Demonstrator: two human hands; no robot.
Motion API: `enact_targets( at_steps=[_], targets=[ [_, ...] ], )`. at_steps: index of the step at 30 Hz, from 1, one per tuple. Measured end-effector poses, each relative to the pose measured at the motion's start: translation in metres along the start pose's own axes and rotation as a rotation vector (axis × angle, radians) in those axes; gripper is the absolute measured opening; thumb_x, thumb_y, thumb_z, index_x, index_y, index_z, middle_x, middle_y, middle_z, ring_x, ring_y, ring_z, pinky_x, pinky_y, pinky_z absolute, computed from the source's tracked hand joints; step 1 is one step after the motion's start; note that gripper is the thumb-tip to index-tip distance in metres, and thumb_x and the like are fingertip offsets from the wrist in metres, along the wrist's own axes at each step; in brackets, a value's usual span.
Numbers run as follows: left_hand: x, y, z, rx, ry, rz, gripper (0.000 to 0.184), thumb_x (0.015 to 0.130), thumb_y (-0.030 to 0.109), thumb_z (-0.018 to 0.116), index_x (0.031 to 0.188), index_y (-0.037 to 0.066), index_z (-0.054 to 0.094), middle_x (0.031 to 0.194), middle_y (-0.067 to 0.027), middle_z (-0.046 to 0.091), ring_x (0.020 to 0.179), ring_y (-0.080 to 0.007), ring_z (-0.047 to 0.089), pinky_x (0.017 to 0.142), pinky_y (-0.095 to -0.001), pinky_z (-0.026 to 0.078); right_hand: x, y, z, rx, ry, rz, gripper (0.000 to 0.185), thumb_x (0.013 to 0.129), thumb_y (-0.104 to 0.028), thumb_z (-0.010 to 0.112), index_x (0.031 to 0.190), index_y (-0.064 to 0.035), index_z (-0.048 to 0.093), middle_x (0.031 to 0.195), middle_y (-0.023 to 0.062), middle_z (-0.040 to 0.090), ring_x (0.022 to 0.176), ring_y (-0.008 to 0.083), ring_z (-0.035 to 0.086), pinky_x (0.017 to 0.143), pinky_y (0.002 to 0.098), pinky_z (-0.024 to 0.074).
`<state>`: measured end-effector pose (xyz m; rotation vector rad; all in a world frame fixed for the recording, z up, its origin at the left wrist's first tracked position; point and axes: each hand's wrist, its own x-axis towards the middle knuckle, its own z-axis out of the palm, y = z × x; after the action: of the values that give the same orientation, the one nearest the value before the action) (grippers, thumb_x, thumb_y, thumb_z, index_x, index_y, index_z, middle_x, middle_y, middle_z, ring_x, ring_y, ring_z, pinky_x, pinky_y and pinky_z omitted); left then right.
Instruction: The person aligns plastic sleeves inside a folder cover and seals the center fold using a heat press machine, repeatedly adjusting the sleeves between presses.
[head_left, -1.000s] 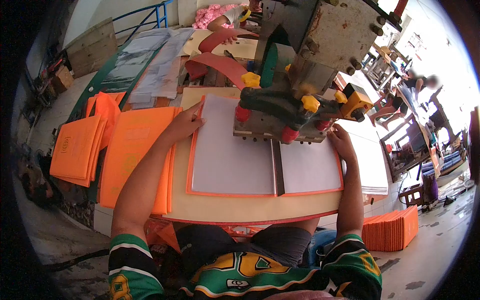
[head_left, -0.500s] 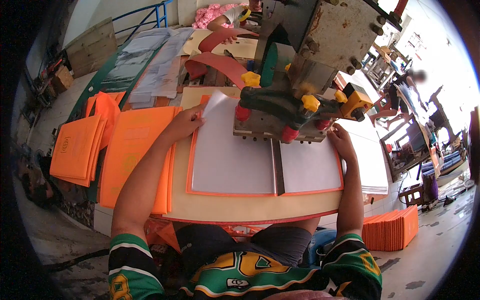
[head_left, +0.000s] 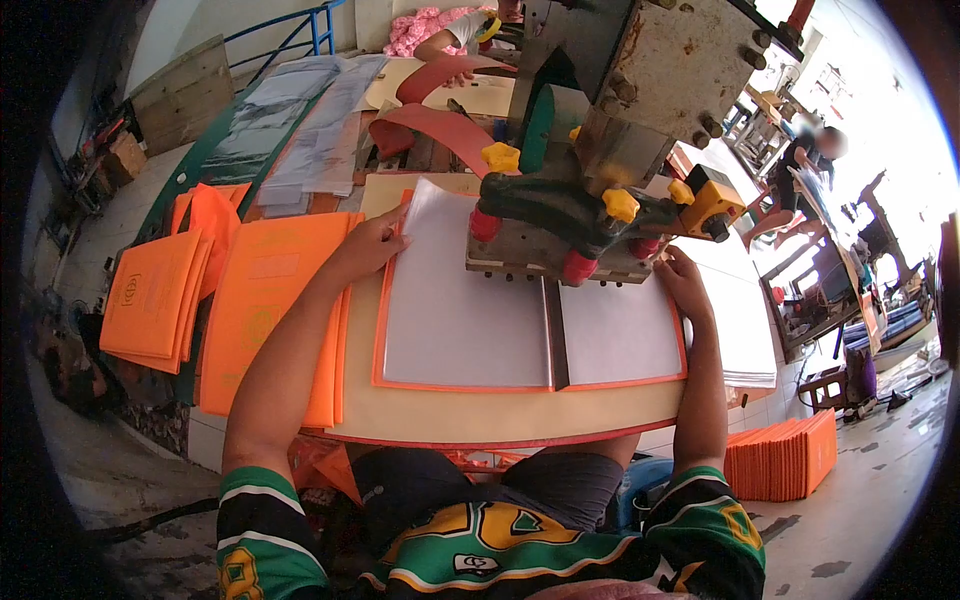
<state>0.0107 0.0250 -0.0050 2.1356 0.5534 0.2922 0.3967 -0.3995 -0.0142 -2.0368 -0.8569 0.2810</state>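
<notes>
An orange folder cover [head_left: 379, 375] lies spread open on the cream work board [head_left: 450, 415], under the head of a press [head_left: 560, 265]. White sheets [head_left: 465, 320] cover its two inner sides, and a dark strip [head_left: 556, 340] runs between them. At the upper left edge, my left hand [head_left: 375, 245] pinches the cover and sheet margin; the sheet's top corner curls up beside it. My right hand [head_left: 685, 285] has its fingers curled on the right edge, close to the press plate. The press head hides the upper middle of the cover.
Orange folders [head_left: 265, 300] are stacked at left, beside more orange covers [head_left: 155, 295]. Clear plastic sheets [head_left: 310, 140] lie behind. White sheets [head_left: 735, 320] are piled at right; an orange stack [head_left: 780, 457] stands on the floor. A co-worker's arm [head_left: 440, 45] shows behind the press.
Both my hands and the orange cover have barely moved. The sheet's curled top corner has shifted slightly. A person in the right background has changed posture.
</notes>
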Motion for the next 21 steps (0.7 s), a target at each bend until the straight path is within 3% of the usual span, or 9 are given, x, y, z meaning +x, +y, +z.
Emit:
enact_targets(
  at_steps=[1, 2, 4, 11, 16, 19, 21],
  targets=[
    [0.000, -0.001, 0.001, -0.028, 0.024, 0.006, 0.064, 0.100, 0.016, 0.061, 0.160, 0.020, 0.039, 0.094, -0.0092, 0.070, 0.085, -0.0125, 0.063, 0.082, -0.0299, 0.051, 0.001, 0.001, 0.000, 0.010, -0.006, -0.001, 0.034, 0.106, -0.018, 0.058, 0.134, -0.0002, 0.056, 0.102, 0.0091, 0.072, 0.085, 0.0100, 0.064, 0.075, 0.0269, 0.0529],
    [0.001, -0.002, 0.001, -0.028, 0.024, 0.006, 0.064, 0.100, 0.016, 0.061, 0.160, 0.020, 0.039, 0.094, -0.0092, 0.070, 0.085, -0.0125, 0.063, 0.082, -0.0299, 0.051, 0.001, 0.003, -0.001, 0.010, -0.006, -0.001, 0.034, 0.106, -0.018, 0.058, 0.134, -0.0002, 0.056, 0.102, 0.0091, 0.072, 0.085, 0.0100, 0.064, 0.075, 0.0269, 0.0529],
    [0.000, 0.001, 0.000, -0.030, 0.010, -0.021, 0.064, 0.100, 0.015, 0.061, 0.160, 0.020, 0.039, 0.094, -0.0086, 0.070, 0.084, -0.0121, 0.063, 0.084, -0.0292, 0.051, -0.001, 0.000, -0.002, -0.041, -0.002, 0.002, 0.044, 0.104, -0.029, 0.059, 0.137, 0.0005, 0.058, 0.107, 0.0188, 0.073, 0.094, 0.0234, 0.070, 0.085, 0.0361, 0.0540],
    [0.000, 0.003, -0.003, -0.018, -0.029, -0.010, 0.064, 0.100, 0.014, 0.061, 0.160, 0.021, 0.039, 0.094, -0.0073, 0.070, 0.084, -0.0118, 0.062, 0.084, -0.0290, 0.051, -0.005, -0.011, 0.000, -0.009, 0.005, 0.001, 0.043, 0.104, -0.027, 0.059, 0.138, 0.0001, 0.058, 0.107, 0.0190, 0.074, 0.093, 0.0225, 0.071, 0.084, 0.0359, 0.0541],
    [0.002, -0.002, -0.001, 0.008, 0.029, -0.021, 0.060, 0.099, 0.020, 0.064, 0.155, 0.009, 0.045, 0.101, -0.0119, 0.073, 0.090, -0.0153, 0.067, 0.085, -0.0318, 0.052, -0.002, -0.005, 0.000, 0.048, -0.011, 0.003, 0.040, 0.104, -0.021, 0.059, 0.139, -0.0028, 0.057, 0.098, 0.0114, 0.072, 0.086, 0.0173, 0.068, 0.078, 0.0325, 0.0534],
    [0.004, -0.008, 0.001, -0.031, 0.033, -0.043, 0.064, 0.097, 0.023, 0.069, 0.156, 0.014, 0.045, 0.099, -0.0086, 0.073, 0.087, -0.0146, 0.065, 0.081, -0.0317, 0.053, -0.006, -0.010, 0.000, 0.123, -0.021, -0.002, 0.038, 0.104, -0.019, 0.059, 0.139, -0.0042, 0.058, 0.093, 0.0072, 0.070, 0.081, 0.0141, 0.064, 0.074, 0.0303, 0.0522],
    [0.001, -0.003, -0.002, 0.015, 0.016, -0.025, 0.063, 0.098, 0.023, 0.067, 0.155, 0.010, 0.045, 0.104, -0.0116, 0.073, 0.093, -0.0155, 0.066, 0.084, -0.0319, 0.052, -0.004, -0.007, 0.001, 0.127, -0.022, 0.006, 0.038, 0.104, -0.018, 0.060, 0.139, -0.0042, 0.058, 0.092, 0.0056, 0.069, 0.078, 0.0123, 0.062, 0.071, 0.0292, 0.0512]
  ],
)
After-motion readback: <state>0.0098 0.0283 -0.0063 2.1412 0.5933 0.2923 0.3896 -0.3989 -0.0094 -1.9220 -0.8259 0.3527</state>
